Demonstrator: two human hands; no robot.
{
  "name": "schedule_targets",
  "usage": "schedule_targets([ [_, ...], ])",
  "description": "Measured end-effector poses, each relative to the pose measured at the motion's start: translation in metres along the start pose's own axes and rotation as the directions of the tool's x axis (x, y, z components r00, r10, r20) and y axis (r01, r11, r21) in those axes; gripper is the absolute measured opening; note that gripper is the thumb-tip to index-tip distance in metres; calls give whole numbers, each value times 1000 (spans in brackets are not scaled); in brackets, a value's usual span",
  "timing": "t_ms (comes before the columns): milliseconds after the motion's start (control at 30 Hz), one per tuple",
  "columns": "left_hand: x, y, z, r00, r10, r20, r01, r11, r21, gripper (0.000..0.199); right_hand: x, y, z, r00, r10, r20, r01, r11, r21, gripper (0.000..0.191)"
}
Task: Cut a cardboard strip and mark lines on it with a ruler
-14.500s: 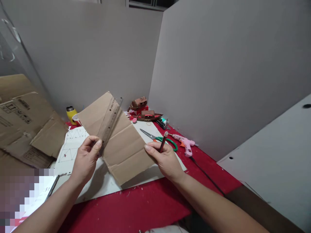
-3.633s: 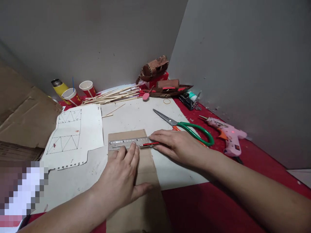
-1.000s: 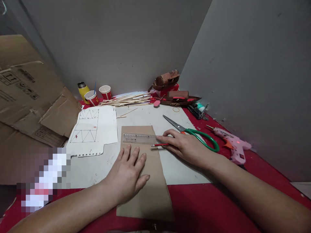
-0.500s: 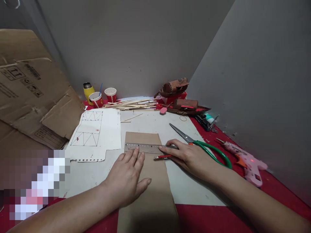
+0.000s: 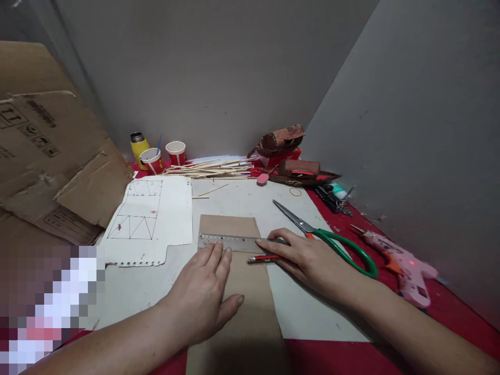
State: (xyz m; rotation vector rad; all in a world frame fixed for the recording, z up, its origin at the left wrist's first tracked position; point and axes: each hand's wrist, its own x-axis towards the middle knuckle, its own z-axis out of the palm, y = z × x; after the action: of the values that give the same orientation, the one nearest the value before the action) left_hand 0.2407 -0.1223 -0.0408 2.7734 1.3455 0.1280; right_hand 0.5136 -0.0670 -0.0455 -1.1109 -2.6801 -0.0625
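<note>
Pressing flat with open fingers, your left hand point(image 5: 203, 299) is pinning the cardboard strip point(image 5: 238, 297) at lower centre of the frame, fingertips touching the near edge of the clear ruler point(image 5: 230, 242). Your right hand point(image 5: 312, 260) is pinching a red pencil point(image 5: 262, 258) in closed fingers, its tip lying on the cardboard just below the ruler, while one finger is resting on the ruler's right end.

Green-handled scissors point(image 5: 332, 242) are lying just beyond your right hand, blades aiming toward upper left. A pink glue gun point(image 5: 398, 265) is sitting at the right edge, well apart from the ruler. A white sheet with drawn triangles point(image 5: 150, 219) is lying left of the cardboard. Along the back, a bundle of thin wooden sticks point(image 5: 207, 167), two red paper cups point(image 5: 164, 156), a yellow bottle point(image 5: 138, 148) and brown model boats point(image 5: 292, 156) are crowding the wall. Flattened cartons point(image 5: 50, 161) are leaning at the left.

The ruler is running left to right across the cardboard's upper part; the cardboard's long axis is running from you toward the wall; the pencil is lying parallel to the ruler.

Everything is resting on a white board point(image 5: 308, 307) over a red tablecloth point(image 5: 351, 354), boxed in by grey partition walls point(image 5: 410, 104).
</note>
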Motion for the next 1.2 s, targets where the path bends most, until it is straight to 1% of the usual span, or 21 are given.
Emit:
schedule_targets([
  [133, 3, -1, -1, 1000, -17, 0, 17, 1000, -9, 75, 0, 0, -2, 1000, 10, 24, -10, 1000, 2, 37],
  [233, 7, 0, -5, 999, -47, 26, 47, 999, -9, 73, 0, -2, -5, 998, 30, 48, -31, 999, 18, 36],
  [367, 18, 10, -13, 996, -28, 89, 23, 998, 56, 74, -1, -4, -8, 998, 42, 50, -43, 999, 16, 35],
  [467, 26, 19, -14, 994, -11, 104, -1, 994, 113, 76, -3, -3, -6, 999, 43, 34, -45, 997, 60, 35],
  [533, 30, 23, -11, 996, 7, 87, -17, 994, 110, 76, -6, -2, -5, 997, 60, -52, -53, 989, 136, 34],
  [567, 31, 23, -9, 997, 21, 70, -28, 995, 97, 76, -6, -1, -7, 988, 81, -130, -56, 980, 190, 33],
  [600, 33, 23, -7, 998, 37, 51, -41, 996, 81, 76, -6, -2, -11, 968, 122, -221, -64, 965, 253, 31],
  [633, 33, 22, -5, 998, 50, 36, -52, 996, 66, 76, -6, -2, -16, 934, 181, -309, -77, 944, 320, 30],
  [667, 34, 20, -5, 998, 59, 29, -60, 997, 53, 76, -4, -4, -23, 889, 251, -383, -90, 916, 390, 28],
  [700, 34, 19, -4, 997, 65, 31, -66, 997, 42, 77, -1, -6, -32, 839, 327, -434, -106, 882, 459, 28],
  [767, 35, 17, -6, 997, 68, 48, -69, 997, 35, 79, 8, -12, -50, 761, 443, -474, -117, 813, 571, 33],
  [800, 35, 17, -7, 996, 66, 53, -68, 997, 36, 80, 14, -15, -57, 739, 478, -475, -114, 783, 611, 40],
  [833, 36, 17, -8, 996, 66, 56, -68, 997, 40, 81, 20, -18, -61, 733, 509, -451, -121, 751, 649, 48],
  [900, 36, 18, -10, 996, 67, 57, -70, 996, 54, 80, 34, -24, -61, 734, 582, -351, -152, 643, 750, 58],
  [967, 36, 19, -11, 995, 77, 59, -81, 994, 74, 78, 47, -29, -48, 720, 666, -194, -176, 447, 877, 61],
  [1033, 36, 19, -10, 995, 91, 51, -95, 991, 89, 78, 58, -31, -28, 702, 712, -37, -167, 214, 962, 60],
  [1067, 36, 19, -9, 994, 98, 41, -102, 991, 91, 79, 62, -31, -17, 695, 718, 21, -152, 119, 981, 57],
  [1100, 36, 18, -8, 994, 105, 30, -108, 990, 89, 78, 65, -30, -7, 693, 718, 66, -139, 43, 989, 53],
  [1133, 36, 18, -7, 994, 111, 20, -113, 990, 84, 78, 67, -29, 2, 690, 717, 97, -129, -10, 992, 49],
  [1167, 36, 17, -6, 993, 117, 13, -117, 990, 80, 77, 67, -27, 9, 694, 711, 117, -126, -40, 991, 47],
  [1200, 36, 16, -6, 993, 122, 10, -122, 989, 80, 77, 67, -25, 13, 700, 703, 128, -130, -51, 990, 45],
])
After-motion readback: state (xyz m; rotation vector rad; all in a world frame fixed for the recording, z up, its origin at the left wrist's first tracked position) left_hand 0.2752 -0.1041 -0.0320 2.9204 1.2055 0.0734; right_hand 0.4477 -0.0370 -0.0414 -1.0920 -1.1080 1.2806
